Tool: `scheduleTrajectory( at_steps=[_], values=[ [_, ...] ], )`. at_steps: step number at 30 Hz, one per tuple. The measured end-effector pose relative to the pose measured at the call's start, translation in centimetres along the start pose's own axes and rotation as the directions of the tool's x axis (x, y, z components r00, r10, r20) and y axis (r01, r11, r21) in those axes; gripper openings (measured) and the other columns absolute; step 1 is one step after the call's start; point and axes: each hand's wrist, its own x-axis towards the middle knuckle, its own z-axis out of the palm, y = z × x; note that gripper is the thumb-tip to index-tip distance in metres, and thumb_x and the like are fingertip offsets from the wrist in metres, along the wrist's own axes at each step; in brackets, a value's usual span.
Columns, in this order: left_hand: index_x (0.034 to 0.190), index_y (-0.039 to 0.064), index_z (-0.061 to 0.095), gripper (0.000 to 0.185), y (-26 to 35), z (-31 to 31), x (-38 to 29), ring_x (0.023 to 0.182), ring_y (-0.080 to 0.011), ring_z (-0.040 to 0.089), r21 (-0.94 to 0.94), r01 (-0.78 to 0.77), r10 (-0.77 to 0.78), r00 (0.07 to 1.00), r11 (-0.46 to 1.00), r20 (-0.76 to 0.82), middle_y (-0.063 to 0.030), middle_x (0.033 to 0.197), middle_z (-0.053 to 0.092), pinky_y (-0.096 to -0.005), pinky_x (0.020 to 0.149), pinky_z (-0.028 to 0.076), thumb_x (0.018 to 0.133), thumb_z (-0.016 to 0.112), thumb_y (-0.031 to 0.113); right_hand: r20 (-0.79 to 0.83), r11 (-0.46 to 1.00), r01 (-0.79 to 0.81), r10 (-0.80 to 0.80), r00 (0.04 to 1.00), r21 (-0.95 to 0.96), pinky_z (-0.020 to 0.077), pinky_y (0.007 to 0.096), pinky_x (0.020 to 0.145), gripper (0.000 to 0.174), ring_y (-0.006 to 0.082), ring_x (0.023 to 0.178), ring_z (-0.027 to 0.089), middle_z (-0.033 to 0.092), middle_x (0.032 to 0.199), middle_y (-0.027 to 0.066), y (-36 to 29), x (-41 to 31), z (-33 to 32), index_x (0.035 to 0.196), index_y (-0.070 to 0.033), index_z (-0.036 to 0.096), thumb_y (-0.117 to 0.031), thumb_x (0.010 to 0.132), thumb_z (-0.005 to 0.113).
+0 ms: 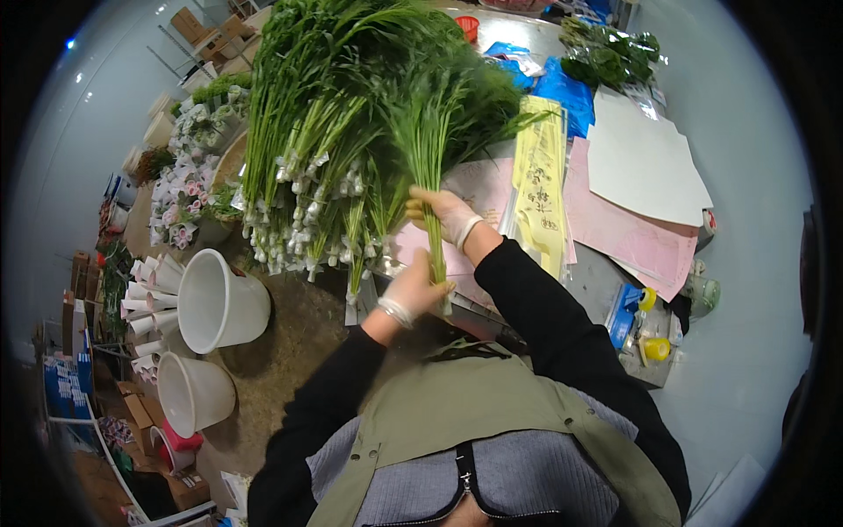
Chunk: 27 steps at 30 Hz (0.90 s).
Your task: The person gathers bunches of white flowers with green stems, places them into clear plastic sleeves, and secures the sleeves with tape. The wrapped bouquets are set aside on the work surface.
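Note:
Both my hands wear thin pale gloves and hold one upright bunch of long green stems [431, 148] with feathery leaves. My right hand [444, 212] wraps the stems at mid-length. Lower down, my left hand [416, 286] closes around them near their pale cut ends. Just left of the bunch lies a large heap of similar green bunches [303, 118], many with stem ends wrapped in white [299, 230]. Pink printed paper [487, 181] lies under and beside my right hand, with yellow printed sleeves [540, 178] to its right.
White buckets [220, 300] stand on the floor at left, near rolled paper wraps [155, 293] and wrapped flowers [184, 197]. On the table at right are white sheets [645, 158], blue plastic [565, 92], leafy bunches [612, 56] and a blue tape dispenser [621, 319].

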Motion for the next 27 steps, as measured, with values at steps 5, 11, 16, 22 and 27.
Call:
scheduleTrajectory(
  at_steps=[5,11,16,22,27],
  values=[
    [0.134,0.008,0.045,0.047,-4.5,4.6,2.9,0.106,-0.0152,0.057,-0.767,0.296,0.057,0.916,0.57,0.396,-0.0061,0.119,0.057,-0.0334,0.086,0.05,0.096,0.059,0.033,0.057,0.939,0.089,-0.074,0.996,-0.332,0.0374,0.0227,0.046,0.027,0.0067,0.051,0.046,0.047,0.066,-0.0041,4.0,-7.2,-8.6,0.115,-0.003,0.055,-0.012,0.09,0.061],
    [0.138,0.008,0.043,0.071,-4.1,6.2,11.3,0.11,-0.0296,0.06,-0.969,0.138,-0.111,0.98,-0.205,0.163,-0.0124,0.13,0.056,-0.0476,0.093,0.052,0.087,0.065,0.052,0.103,0.26,0.152,-0.195,0.975,-0.953,0.0507,0.0396,0.072,0.043,0.0292,0.076,0.063,0.066,0.09,0.0147,8.9,-18.1,-16.5,0.128,-0.005,0.051,-0.025,0.09,0.06],
    [0.122,0.004,0.057,0.048,-2.9,9.4,10.3,0.103,-0.0261,0.063,-0.95,-0.006,-0.063,0.998,-0.312,0.015,-0.0104,0.115,0.065,-0.0424,0.085,0.057,0.086,0.074,0.031,0.192,0.097,0.226,-0.275,0.942,-0.969,0.0474,0.0489,0.084,0.042,0.0437,0.096,0.059,0.063,0.104,0.0239,11.3,-20.1,-20.4,0.124,-0.006,0.055,-0.033,0.092,0.056],
    [0.105,0.005,0.066,0.023,-4.2,8.2,4.0,0.091,-0.0237,0.066,-0.849,-0.156,-0.089,0.988,-0.505,-0.129,-0.0085,0.094,0.072,-0.046,0.091,0.051,0.092,0.062,0.023,0.265,-0.452,-0.093,-0.663,0.7,-0.887,0.0356,0.05,0.105,0.048,0.0363,0.124,0.05,0.055,0.13,0.0194,11.0,-17.7,-25.9,0.133,-0.005,0.05,-0.027,0.091,0.058],
    [0.14,0.012,0.047,0.058,-4.7,4.4,-2.7,0.086,-0.0239,0.066,-0.823,-0.384,-0.272,0.917,-0.419,-0.29,-0.0049,0.092,0.071,-0.0446,0.088,0.051,0.087,0.066,0.02,0.257,-0.751,-0.054,-0.291,0.921,-0.658,0.0285,0.0513,0.111,0.066,0.0352,0.137,0.037,0.04,0.146,0.0221,13.2,-17.3,-26.9,0.138,-0.006,0.043,-0.033,0.083,0.067]
  ],
)
